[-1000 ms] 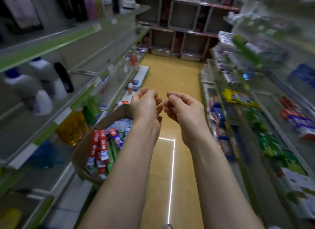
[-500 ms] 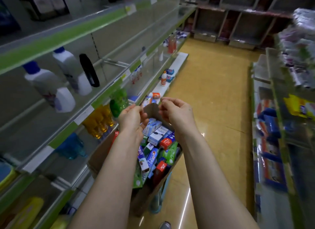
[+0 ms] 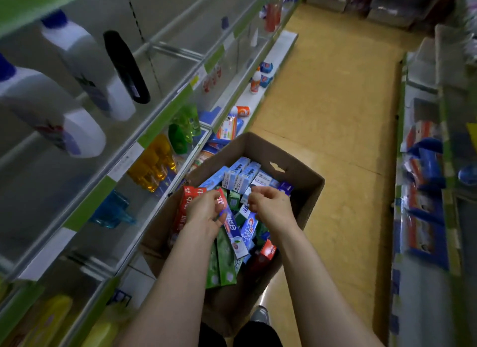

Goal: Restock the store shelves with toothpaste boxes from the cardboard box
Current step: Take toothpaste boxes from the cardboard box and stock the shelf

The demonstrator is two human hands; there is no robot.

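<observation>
While both forearms reach in from six o'clock, the left hand (image 3: 206,212) and right hand (image 3: 268,207) sit close together over the open cardboard box (image 3: 307,189), just below the middle of the view. The left hand's fingers (image 3: 210,198) are curled above a red carton and a blue-and-white one; whether they actually grip either carton cannot be told. The right hand's fingers (image 3: 258,191) are curled too, low over the pile, and whether they pinch anything cannot be told either.

The box is crammed with toothpaste boxes (image 3: 242,176) lying at mixed angles: pale blue ones toward twelve o'clock, red ones (image 3: 187,204) at nine o'clock against the wall, green ones (image 3: 224,264) toward six o'clock, and a blue Crest carton (image 3: 249,230) between the wrists. A hand-hole is cut in the wall at one o'clock.

At nine o'clock of the box runs the store shelving (image 3: 165,106) with green edge strips. White bottles (image 3: 77,62) with blue caps and a black bottle (image 3: 126,67) lie on an upper level toward ten o'clock; yellow bottles (image 3: 152,163) and green bottles (image 3: 183,127) stand lower, just beside the box. More toothpaste cartons (image 3: 227,127) rest on the bottom shelf at eleven o'clock of the box. The tan floor (image 3: 335,114) stretches to one o'clock, with blurred shelving (image 3: 426,217) at three o'clock. A shoe (image 3: 259,314) shows beside the box's near corner.
</observation>
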